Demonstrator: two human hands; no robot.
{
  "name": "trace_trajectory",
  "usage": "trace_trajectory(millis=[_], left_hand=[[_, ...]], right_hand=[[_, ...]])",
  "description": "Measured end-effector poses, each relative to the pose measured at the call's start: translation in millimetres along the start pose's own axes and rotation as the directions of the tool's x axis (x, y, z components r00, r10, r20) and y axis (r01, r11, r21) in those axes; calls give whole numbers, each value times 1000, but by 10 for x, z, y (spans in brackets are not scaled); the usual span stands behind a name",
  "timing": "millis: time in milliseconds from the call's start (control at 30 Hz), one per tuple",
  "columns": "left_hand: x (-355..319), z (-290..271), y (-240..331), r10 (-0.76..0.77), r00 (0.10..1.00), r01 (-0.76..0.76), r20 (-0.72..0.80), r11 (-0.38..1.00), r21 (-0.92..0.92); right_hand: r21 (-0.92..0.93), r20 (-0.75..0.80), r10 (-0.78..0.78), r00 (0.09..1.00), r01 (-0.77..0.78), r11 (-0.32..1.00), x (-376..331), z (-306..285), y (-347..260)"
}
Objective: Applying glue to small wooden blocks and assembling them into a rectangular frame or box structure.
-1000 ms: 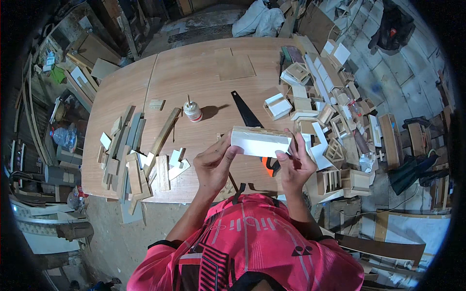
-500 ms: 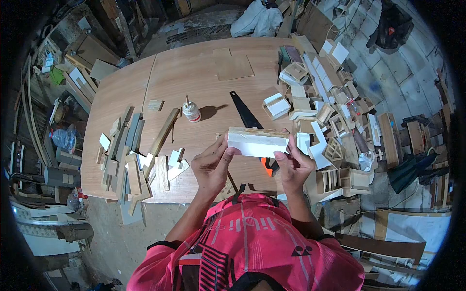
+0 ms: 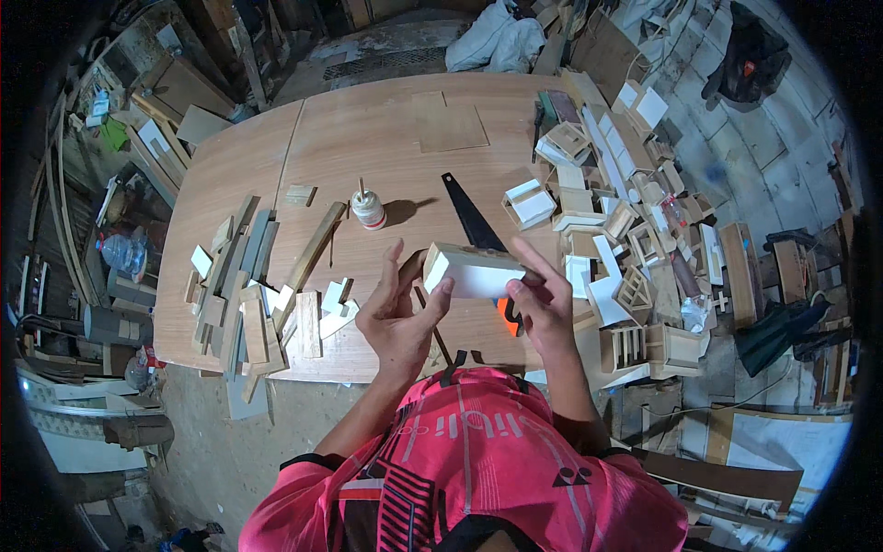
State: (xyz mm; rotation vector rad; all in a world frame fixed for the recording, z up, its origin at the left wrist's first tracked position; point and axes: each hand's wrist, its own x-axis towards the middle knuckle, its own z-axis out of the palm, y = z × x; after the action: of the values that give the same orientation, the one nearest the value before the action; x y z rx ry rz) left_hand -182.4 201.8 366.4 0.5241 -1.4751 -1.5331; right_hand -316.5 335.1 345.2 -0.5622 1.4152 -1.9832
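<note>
Above the table, a small block-shaped wooden piece (image 3: pixel 476 275) with a white face and bare wood top is between my two hands. My left hand (image 3: pixel 394 313) has its thumb on the near left end of the piece and fingers behind it, with the index finger raised off. My right hand (image 3: pixel 543 308) grips the other end between thumb and fingers, index finger stretched up. Beyond and below the piece lies a handsaw with a black blade (image 3: pixel 471 213) and an orange-black handle (image 3: pixel 509 317), partly hidden. A glue jar (image 3: pixel 369 212) with a stick in its top stands farther left.
Wooden strips and offcuts (image 3: pixel 253 294) are heaped on the table's left side. Small wood-and-white assembled pieces (image 3: pixel 635 230) crowd the right side. A thin flat board (image 3: pixel 453 129) lies at the far part of the wooden table (image 3: pixel 349 129).
The piece has turned, so its left end now faces me more, and the right end sits lower. My left fingers have loosened and spread; my right index finger has lifted.
</note>
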Motion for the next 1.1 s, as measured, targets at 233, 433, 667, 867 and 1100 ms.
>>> trace_trajectory(millis=[233, 433, 667, 867, 1100], left_hand=[[-18, 31, 9, 60, 997, -57, -52, 997, 45], [14, -103, -116, 16, 999, -21, 37, 990, 139], [56, -148, -197, 214, 957, -250, 195, 949, 191], [125, -206, -225, 30, 980, -12, 197, 996, -89], [298, -295, -203, -5, 908, 158, 419, 930, -331]], right_hand=[[217, 162, 7, 987, -42, 975, 50, -136, 438], [171, 73, -9, 997, -4, 985, 5, -91, 354], [245, 12, -35, 999, 31, 969, -6, -112, 488], [303, 59, -20, 998, 1, 953, -14, -160, 422], [327, 188, 82, 979, -142, 934, -32, -161, 273]])
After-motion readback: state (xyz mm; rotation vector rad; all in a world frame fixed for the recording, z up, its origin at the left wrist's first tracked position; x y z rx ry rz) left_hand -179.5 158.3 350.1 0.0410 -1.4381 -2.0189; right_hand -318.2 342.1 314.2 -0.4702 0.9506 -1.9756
